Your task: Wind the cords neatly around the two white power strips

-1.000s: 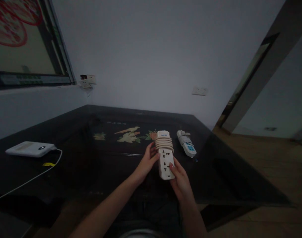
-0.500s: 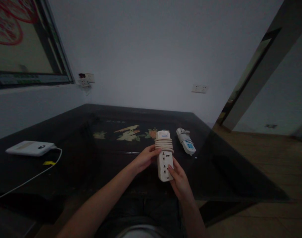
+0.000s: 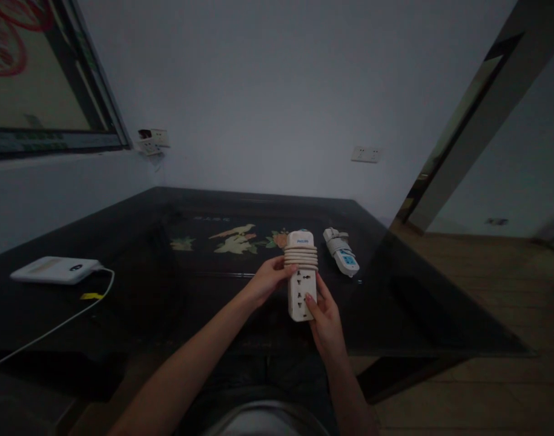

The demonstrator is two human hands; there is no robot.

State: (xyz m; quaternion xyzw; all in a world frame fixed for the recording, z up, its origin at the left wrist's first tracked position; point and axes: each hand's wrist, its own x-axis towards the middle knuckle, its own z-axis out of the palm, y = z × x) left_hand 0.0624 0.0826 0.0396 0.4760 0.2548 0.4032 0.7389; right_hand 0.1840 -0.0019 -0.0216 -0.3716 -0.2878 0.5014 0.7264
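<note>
A white power strip [image 3: 303,295] marked PHILIPS is held up above the near part of the table, its socket face toward me. Its own cord [image 3: 301,257] is wound in several turns around the upper half. My left hand [image 3: 272,280] grips the strip from the left, thumb lying at the lowest turns of cord. On the lower right side, my right hand [image 3: 326,315] is closed around the strip with its thumb on the socket face. Beyond the right hand, a second power strip [image 3: 342,253] with blue sockets and a grey wrapped cord lies on the table.
The dark glossy table [image 3: 168,315] carries a bird-and-flower picture [image 3: 235,239]. At its left lie a white power bank [image 3: 54,270] with a white cable [image 3: 54,330] and a yellow tag [image 3: 91,296]. Wall sockets [image 3: 366,154] are set in the wall behind.
Both hands keep their hold on the white power strip, which has risen slightly in view and faces me a little more squarely. The whole view has shifted slightly.
</note>
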